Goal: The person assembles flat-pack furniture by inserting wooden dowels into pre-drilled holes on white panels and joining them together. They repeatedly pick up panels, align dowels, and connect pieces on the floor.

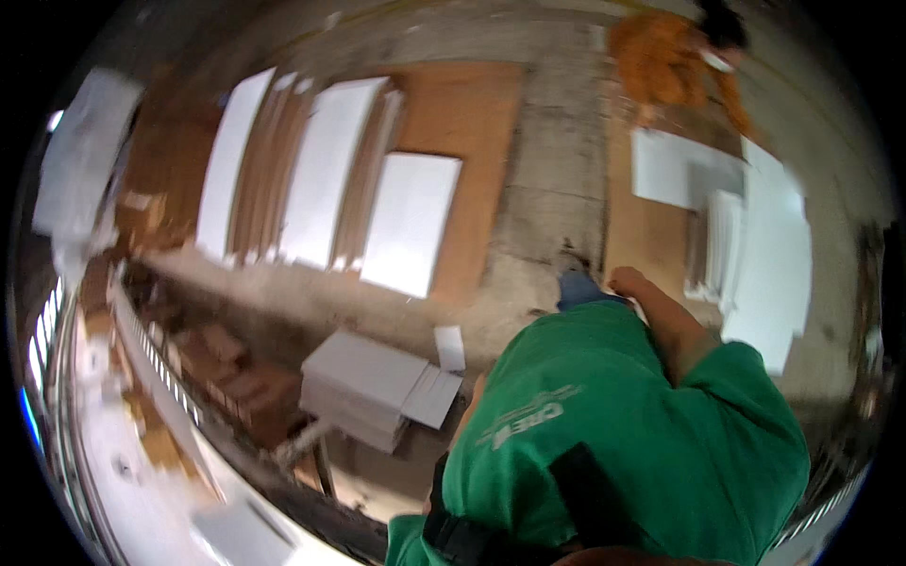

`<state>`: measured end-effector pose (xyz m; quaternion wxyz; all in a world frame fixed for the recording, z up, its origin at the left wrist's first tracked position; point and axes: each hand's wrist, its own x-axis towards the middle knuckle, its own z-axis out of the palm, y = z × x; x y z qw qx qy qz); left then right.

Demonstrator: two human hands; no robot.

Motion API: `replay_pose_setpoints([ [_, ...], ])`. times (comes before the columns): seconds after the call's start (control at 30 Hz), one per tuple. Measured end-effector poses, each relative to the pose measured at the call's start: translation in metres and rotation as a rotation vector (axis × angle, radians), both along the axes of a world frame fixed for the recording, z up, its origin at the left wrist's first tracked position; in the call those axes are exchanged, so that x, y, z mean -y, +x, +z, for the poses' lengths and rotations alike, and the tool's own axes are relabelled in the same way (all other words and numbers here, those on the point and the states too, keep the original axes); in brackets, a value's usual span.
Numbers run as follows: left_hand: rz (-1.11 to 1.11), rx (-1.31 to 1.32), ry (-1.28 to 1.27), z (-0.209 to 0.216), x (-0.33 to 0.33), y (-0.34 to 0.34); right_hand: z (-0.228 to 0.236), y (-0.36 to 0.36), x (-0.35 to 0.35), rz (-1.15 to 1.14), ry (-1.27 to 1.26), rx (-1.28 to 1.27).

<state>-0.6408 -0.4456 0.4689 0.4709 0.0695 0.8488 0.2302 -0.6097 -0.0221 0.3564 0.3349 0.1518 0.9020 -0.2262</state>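
My right hand [628, 281] is in front of my green shirt, its fingers curled in. Whether anything lies inside them is hidden. It holds clear of the white panels [772, 259] on the right. Of my left arm [466, 413] only a strip of skin shows beside the shirt; the hand is hidden. Nearest that arm is a stack of pale grey panels [363, 371], one panel [434, 396] jutting from its side. A small white sheet [450, 347] lies just beyond.
Long white panels [332, 170] lie in rows on a brown board [472, 113] on the floor. At the far right a person in orange [661, 61] bends over more panels. A raised line with a pale surface [123, 453] runs along the left, near brown stacks [247, 387].
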Motion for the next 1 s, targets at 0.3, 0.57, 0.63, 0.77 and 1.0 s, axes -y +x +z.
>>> replay_pose_setpoints([
  [0.3,0.286,-0.189,0.017,-0.01,-0.038,-0.044,-0.075,-0.081,-0.057,0.365,-0.045,-0.215],
  [0.57,0.296,-0.293,0.028,-0.042,-0.017,0.002,-0.029,-0.157,-0.035,0.298,-0.06,-0.109],
  [0.63,0.389,-0.187,-0.027,-0.039,-0.015,0.019,-0.014,-0.161,-0.021,0.219,-0.088,-0.08],
  [0.77,0.473,-0.078,0.142,-0.07,0.017,0.07,-0.015,-0.147,0.004,0.257,-0.193,-0.152],
  [1.0,0.456,-0.071,-0.022,-0.047,0.02,0.077,0.014,-0.098,0.011,0.308,-0.116,0.114],
])
